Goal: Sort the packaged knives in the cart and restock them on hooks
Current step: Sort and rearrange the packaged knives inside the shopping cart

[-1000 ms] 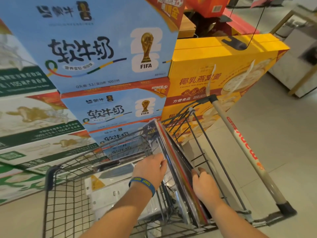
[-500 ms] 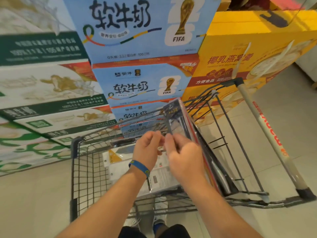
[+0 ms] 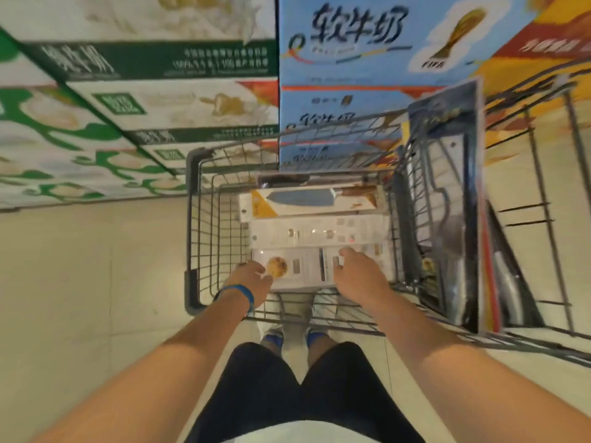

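Looking straight down into the cart; the only print I can really read is on the blue boxes stacked at the far side, which say "FIFA" under a gold trophy, with big dark Chinese characters (软牛奶) beside it; the green and white boxes on the left have white lettering but it's way too smeared to read; same for the yellow and red box at the far right, which is cut off by the frame.

The packaged knives are in the basket; three white packs lie flat, side by side from far to near. The far pack shows a blue-grey blade, a brown handle and a yellow corner; the middle pack is just tiny blurry print; the near pack has a round golden picture on it. A tall dark pack stands on edge against the right wall of the basket, with more packs behind it that I can't make out.

My left hand, blue wristband on it, is at the left end of the near pack, thumb touching near the golden picture; can't tell if the fingers hook the edge. My right hand lies palm down on the same pack, fingers loosely bent, gripping nothing.
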The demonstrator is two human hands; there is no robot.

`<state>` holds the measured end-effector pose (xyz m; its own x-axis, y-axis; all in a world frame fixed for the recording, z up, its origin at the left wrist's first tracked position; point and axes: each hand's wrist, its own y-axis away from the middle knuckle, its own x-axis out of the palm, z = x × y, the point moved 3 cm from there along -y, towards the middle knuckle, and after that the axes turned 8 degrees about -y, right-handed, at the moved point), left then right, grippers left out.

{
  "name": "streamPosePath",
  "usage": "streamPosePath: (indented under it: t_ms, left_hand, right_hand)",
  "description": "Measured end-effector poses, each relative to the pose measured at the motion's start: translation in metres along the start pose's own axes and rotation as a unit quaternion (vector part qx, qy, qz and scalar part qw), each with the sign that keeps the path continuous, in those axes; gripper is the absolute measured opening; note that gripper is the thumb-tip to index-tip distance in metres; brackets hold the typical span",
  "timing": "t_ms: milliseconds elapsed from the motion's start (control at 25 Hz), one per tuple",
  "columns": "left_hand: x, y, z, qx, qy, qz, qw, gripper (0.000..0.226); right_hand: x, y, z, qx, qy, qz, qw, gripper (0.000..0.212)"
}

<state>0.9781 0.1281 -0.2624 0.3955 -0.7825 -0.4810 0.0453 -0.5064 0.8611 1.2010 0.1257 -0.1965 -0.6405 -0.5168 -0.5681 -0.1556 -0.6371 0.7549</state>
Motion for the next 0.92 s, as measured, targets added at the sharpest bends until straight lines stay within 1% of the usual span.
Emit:
streamPosePath:
  t_ms: [80,120,160,240,360,400,440,520,560,640,760,800,880,920]
  left_hand:
    - [0.008,-0.022,0.008,0.019,-0.066,-0.016,0.997,0.047]
    - [0.012,-0.036,0.007,0.028,-0.088,-0.018,0.996,0.053]
    - [0.016,-0.049,0.005,0.025,-0.086,-0.012,0.996,0.057]
    - [0.024,-0.075,0.002,-0.018,-0.050,0.011,0.999,0.067]
    - [0.035,-0.102,0.008,-0.096,-0.057,0.024,0.994,0.079]
    - [0.038,-0.107,0.011,-0.117,-0.021,0.031,0.992,0.078]
    - [0.044,-0.113,0.015,-0.131,0.042,0.041,0.990,0.071]
    - [0.054,-0.122,0.020,-0.148,0.182,0.069,0.970,0.055]
    - [0.056,-0.125,0.024,-0.156,0.225,0.078,0.959,0.051]
    - [0.055,-0.128,0.030,-0.168,0.239,0.086,0.952,0.044]
    - [0.048,-0.129,0.034,-0.161,0.193,0.059,0.966,0.035]
    - [0.046,-0.128,0.035,-0.160,0.195,0.049,0.966,0.034]
    - [0.049,-0.127,0.037,-0.169,0.260,0.049,0.949,0.042]
    - [0.050,-0.127,0.037,-0.174,0.273,0.045,0.945,0.046]
  right_hand:
    - [0.020,-0.023,-0.010,0.022,0.048,0.048,0.997,0.038]
    - [0.030,-0.034,-0.014,0.021,0.070,0.067,0.995,0.035]
    - [0.038,-0.044,-0.016,0.015,0.092,0.079,0.992,0.032]
    - [0.052,-0.063,-0.019,-0.003,0.131,0.089,0.987,0.029]
    - [0.076,-0.085,-0.028,-0.019,0.170,0.114,0.979,0.031]
    - [0.083,-0.089,-0.032,-0.020,0.182,0.122,0.975,0.036]
    - [0.090,-0.093,-0.036,-0.020,0.195,0.125,0.973,0.045]
    - [0.097,-0.099,-0.041,-0.020,0.219,0.117,0.968,0.071]
    - [0.100,-0.103,-0.042,-0.021,0.230,0.112,0.967,0.083]
    - [0.103,-0.111,-0.042,-0.036,0.264,0.103,0.958,0.097]
    - [0.112,-0.120,-0.044,-0.057,0.317,0.087,0.943,0.113]
    - [0.114,-0.122,-0.044,-0.055,0.316,0.076,0.944,0.115]
    - [0.116,-0.124,-0.044,-0.056,0.295,0.047,0.953,0.114]
    - [0.117,-0.124,-0.043,-0.060,0.289,0.035,0.955,0.114]
